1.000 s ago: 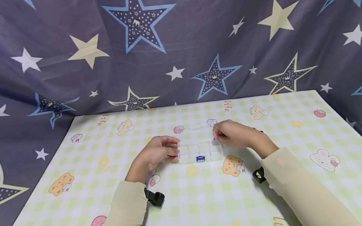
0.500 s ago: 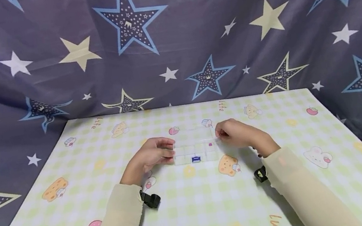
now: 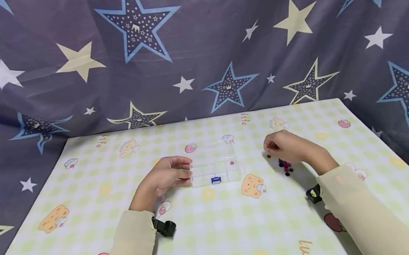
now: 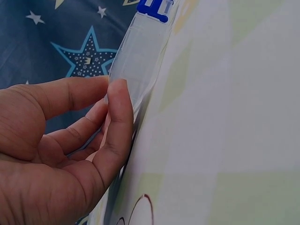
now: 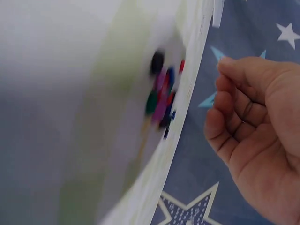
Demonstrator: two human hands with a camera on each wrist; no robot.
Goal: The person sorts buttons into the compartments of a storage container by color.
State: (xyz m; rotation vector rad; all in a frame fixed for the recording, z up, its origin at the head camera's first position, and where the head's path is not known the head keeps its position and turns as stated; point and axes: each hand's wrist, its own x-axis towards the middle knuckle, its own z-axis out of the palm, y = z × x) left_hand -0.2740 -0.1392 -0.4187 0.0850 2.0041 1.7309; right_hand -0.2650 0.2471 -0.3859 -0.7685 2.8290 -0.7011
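A clear plastic compartment box (image 3: pixel 209 176) with a blue latch (image 3: pixel 216 180) lies mid-table, its lid (image 3: pixel 209 148) raised at the back. One small pink bead-like piece (image 3: pixel 232 163) sits in a right-hand compartment. My left hand (image 3: pixel 169 173) grips the box's left end; the left wrist view shows thumb and fingers against the clear wall (image 4: pixel 136 56). To the right of the box, my right hand (image 3: pixel 285 146) hovers by a small pile of coloured pieces (image 3: pixel 286 166), fingers loosely bent. In the right wrist view nothing shows between the fingertips, and the pile (image 5: pixel 161 96) is blurred.
A checked, cartoon-printed cloth (image 3: pixel 221 236) covers the table. One dark red piece (image 3: pixel 269 156) lies apart, close to the right fingertips. Behind the table hangs a dark star-patterned curtain (image 3: pixel 193 58).
My right hand has drawn away from the box to the right, uncovering the pile. The pink piece now shows in the compartment. My left hand has kept its grip; the head view has shifted slightly.
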